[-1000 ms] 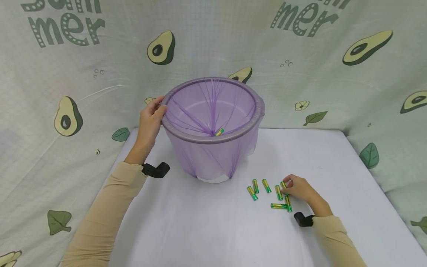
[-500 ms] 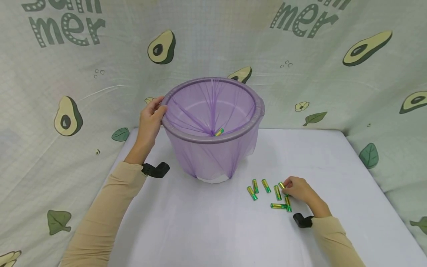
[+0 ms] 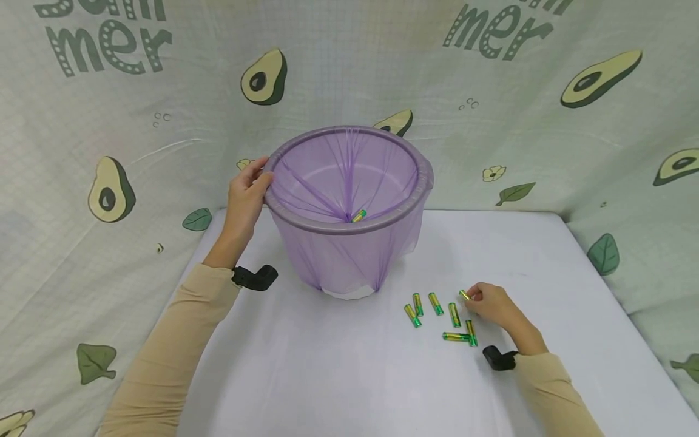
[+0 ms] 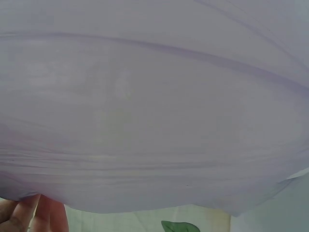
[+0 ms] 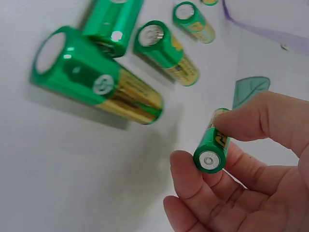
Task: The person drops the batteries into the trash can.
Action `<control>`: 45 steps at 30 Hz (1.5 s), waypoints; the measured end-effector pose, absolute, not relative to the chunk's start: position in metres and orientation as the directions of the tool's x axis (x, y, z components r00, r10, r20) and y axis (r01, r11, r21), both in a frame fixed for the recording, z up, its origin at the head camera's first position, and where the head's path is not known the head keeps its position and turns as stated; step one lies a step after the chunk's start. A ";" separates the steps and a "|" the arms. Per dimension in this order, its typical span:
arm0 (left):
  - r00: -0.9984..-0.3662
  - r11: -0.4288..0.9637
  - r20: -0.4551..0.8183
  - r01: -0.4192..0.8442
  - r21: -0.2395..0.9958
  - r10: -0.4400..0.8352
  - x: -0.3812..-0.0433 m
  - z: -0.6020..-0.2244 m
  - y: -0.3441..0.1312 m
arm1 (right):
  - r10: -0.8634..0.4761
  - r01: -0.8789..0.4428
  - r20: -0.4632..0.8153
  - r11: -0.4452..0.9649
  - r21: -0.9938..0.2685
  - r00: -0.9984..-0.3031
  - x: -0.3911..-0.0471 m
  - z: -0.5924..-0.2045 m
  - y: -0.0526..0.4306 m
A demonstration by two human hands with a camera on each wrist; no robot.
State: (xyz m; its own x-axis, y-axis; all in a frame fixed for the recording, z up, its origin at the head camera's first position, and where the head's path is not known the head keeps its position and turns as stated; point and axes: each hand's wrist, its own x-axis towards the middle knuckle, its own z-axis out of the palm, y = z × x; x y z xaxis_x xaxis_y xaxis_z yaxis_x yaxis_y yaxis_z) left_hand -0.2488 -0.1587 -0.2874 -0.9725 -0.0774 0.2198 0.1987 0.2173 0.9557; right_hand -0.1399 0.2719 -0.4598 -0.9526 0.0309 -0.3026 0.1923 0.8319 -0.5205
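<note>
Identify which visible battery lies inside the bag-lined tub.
It is the lone battery showing within the rim of the bag-lined tub; six others lie on the white table, and another is pinched in the right hand.

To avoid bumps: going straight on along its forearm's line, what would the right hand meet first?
Probably the right side of the bucket; in the head view the line passes beyond the loose batteries, though depth is unclear.

The batteries (image 3: 454,315) are glossy green banded with gold — silvery at the ends — and the plastic film (image 3: 349,258) is sheer purple, the bucket rim (image 3: 349,229) greyer mauve. Tabletop (image 3: 327,370): white; sleeves (image 3: 164,340): beige; wrist cameras (image 3: 259,278): black. Avocados (image 3: 264,77), leaves (image 3: 97,363), flowers (image 3: 494,173) and grey-green lettering (image 3: 121,50) pattern the pale backdrop (image 3: 338,67).
</note>
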 end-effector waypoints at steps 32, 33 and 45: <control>-0.983 0.230 0.152 0.124 0.965 -0.106 -0.250 -0.282 -0.160 | -0.104 -0.117 0.054 0.827 -0.550 -0.993 -0.154 -0.347 0.255; -0.982 0.227 0.152 0.124 0.966 -0.108 -0.250 -0.282 -0.160 | -0.107 -0.123 0.062 0.827 -0.548 -0.992 -0.155 -0.343 0.254; -0.983 0.226 0.158 0.133 0.965 -0.097 -0.250 -0.282 -0.157 | -0.109 -0.225 0.238 0.810 -0.542 -0.965 -0.156 -0.289 0.238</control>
State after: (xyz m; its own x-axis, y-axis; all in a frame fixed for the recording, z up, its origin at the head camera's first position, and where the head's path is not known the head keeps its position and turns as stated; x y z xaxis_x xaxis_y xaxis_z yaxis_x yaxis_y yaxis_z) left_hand -0.2498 -0.1570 -0.2825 -0.9827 -0.0966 0.1578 0.1327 0.2265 0.9649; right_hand -0.1560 0.2381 -0.2889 -0.9652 -0.1092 0.2375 -0.2249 0.8098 -0.5418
